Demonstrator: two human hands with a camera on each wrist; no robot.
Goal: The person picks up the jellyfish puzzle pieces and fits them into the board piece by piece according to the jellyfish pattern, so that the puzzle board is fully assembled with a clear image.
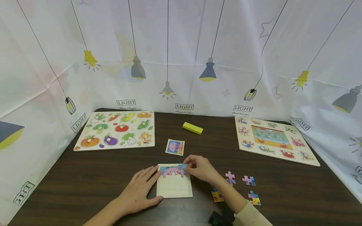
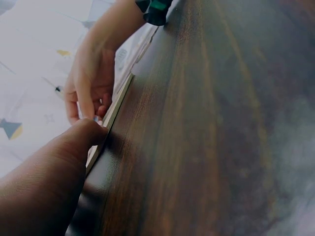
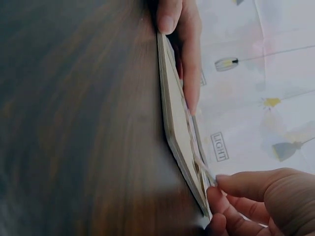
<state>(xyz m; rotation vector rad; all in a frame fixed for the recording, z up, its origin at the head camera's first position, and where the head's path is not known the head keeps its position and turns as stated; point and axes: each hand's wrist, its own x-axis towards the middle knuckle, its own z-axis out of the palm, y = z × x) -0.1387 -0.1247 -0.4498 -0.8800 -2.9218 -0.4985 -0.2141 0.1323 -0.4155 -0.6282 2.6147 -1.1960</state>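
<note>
A small square wooden puzzle tray (image 1: 173, 189) lies on the table, with blue-and-pink jigsaw pieces (image 1: 170, 171) showing a pink sea creature's face along its far edge. Spread along the tray's left side, my left hand (image 1: 138, 191) keeps its fingers straight, the thumb near the front left corner. At the far right corner, my right hand (image 1: 201, 169) pinches a blue jigsaw piece (image 1: 182, 166) between thumb and fingers. The right wrist view shows this pinched piece (image 3: 204, 170) tilted, one edge raised above the tray (image 3: 179, 115). Several loose jigsaw pieces (image 1: 249, 180) lie right of the tray, near my right forearm.
A small picture card (image 1: 175, 147) lies beyond the tray, and a yellow block (image 1: 193, 128) farther back. A vegetable peg board (image 1: 117, 131) is at the back left, a sea-animal board (image 1: 275, 141) at the back right. A printed white cloth (image 1: 181, 62) hangs behind the table.
</note>
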